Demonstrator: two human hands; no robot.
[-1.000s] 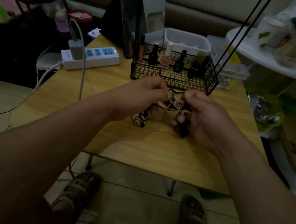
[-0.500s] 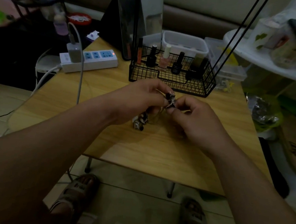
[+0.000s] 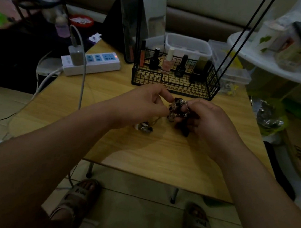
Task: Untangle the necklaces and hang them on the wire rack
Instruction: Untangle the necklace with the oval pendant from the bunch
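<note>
1. My left grip (image 3: 147,102) pinches the left edge of the necklaces (image 3: 178,107) between thumb and forefinger. Its other fingers are curled loosely behind.
2. My right grip (image 3: 207,120) has its fingers curled round the right side of the same knot. A bright chain seems to loop over its forefinger.
3. The necklaces are one dark-and-silver clump, held off the worktop (image 3: 160,152) between the two grips.
   - A thin strand drops toward 7 o'clock to a pendant (image 3: 144,127) lying on the wood under my left grip.
   - A dark strand hangs toward 5 o'clock below my right grip.
4. What has changed:
   - Half a second ago the grips were pressed close, with only a small bit of knot showing.
   - Now they have drawn slightly apart and more of the clump is exposed.
   - The pendant has not shifted.
   - I judge that I am teasing the knot open and that no strand is free yet.
5. The rack (image 3: 175,83) stands at 12 o'clock, just beyond the grips, with bottles (image 3: 167,61) in its basket. Its rods rise toward 1 o'clock. I see no necklace hung on it, so the hanging has not begun.
6. A power strip (image 3: 95,62) lies at 10 o'clock, well apart from the work.
</note>
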